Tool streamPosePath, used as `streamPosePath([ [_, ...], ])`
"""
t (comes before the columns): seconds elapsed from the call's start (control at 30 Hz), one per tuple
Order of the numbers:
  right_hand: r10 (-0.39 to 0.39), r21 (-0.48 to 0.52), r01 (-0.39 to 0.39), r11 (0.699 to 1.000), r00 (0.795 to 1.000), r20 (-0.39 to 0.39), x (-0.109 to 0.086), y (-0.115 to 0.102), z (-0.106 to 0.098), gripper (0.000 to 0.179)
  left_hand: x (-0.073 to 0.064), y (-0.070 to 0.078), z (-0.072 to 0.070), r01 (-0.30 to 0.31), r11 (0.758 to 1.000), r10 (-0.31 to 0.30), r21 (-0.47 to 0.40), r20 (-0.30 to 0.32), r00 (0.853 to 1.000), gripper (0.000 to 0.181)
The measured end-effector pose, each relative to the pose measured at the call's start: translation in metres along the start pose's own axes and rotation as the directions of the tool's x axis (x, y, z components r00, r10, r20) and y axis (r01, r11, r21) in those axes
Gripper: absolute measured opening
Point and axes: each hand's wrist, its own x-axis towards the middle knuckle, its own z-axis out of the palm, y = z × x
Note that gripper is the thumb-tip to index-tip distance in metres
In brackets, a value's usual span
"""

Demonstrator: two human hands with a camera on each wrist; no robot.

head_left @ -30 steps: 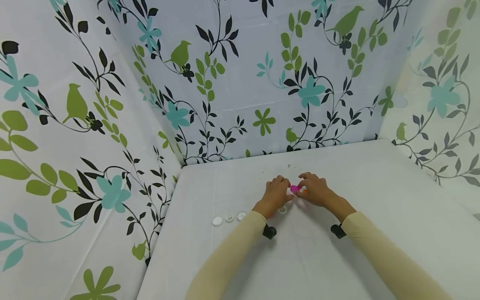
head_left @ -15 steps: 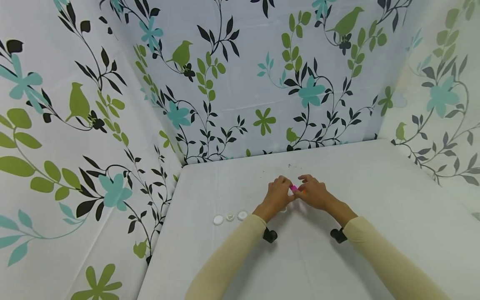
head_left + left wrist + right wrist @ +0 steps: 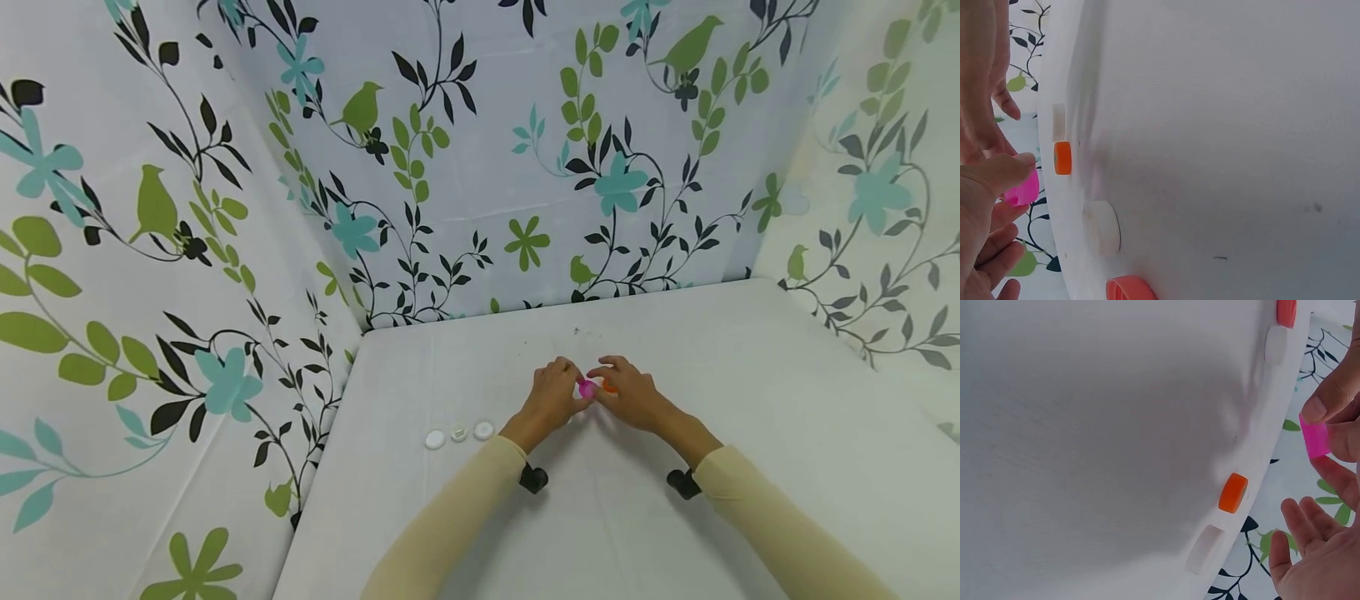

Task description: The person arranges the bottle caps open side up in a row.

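Between the hands is a small pink bottle cap [image 3: 587,389], held up off the table. My left hand [image 3: 552,395] pinches it between thumb and index finger, while the other fingers are loosely bent. From the opposite side my right hand [image 3: 632,397] holds the same cap with thumb and index fingertip at its edges; its remaining fingers spread away. Below, an orange bottle cap [image 3: 1233,493] rests on the table beside a white cap [image 3: 1205,549]. Another white cap [image 3: 1102,227] and a red cap [image 3: 1129,289] lie further left.
Several white caps, among them one white cap [image 3: 435,439] at the left end, lie in a row on the white table [image 3: 630,517]. A patterned curtain [image 3: 465,167] hangs behind the table and along both sides.
Between the fingers the pink cap has turned, from round face to narrow edge and back to face. Both hands have shifted slightly toward me, and more of the orange cap shows.
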Motion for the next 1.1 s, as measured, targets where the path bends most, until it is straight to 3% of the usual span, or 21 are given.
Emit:
streamPosePath([
  [0.4, -0.041, -0.052, 0.046, 0.998, 0.994, 0.098, -0.008, 0.005, 0.008, 0.03, -0.008, 0.0, 0.008, -0.018, 0.999, 0.013, 0.049, 0.084, 0.996, 0.034],
  [1.1, -0.044, -0.119, 0.056, 0.991, 0.994, 0.101, -0.011, 0.005, 0.014, 0.028, -0.012, -0.002, 0.014, -0.047, 0.991, 0.035, 0.128, 0.09, 0.995, 0.04],
])
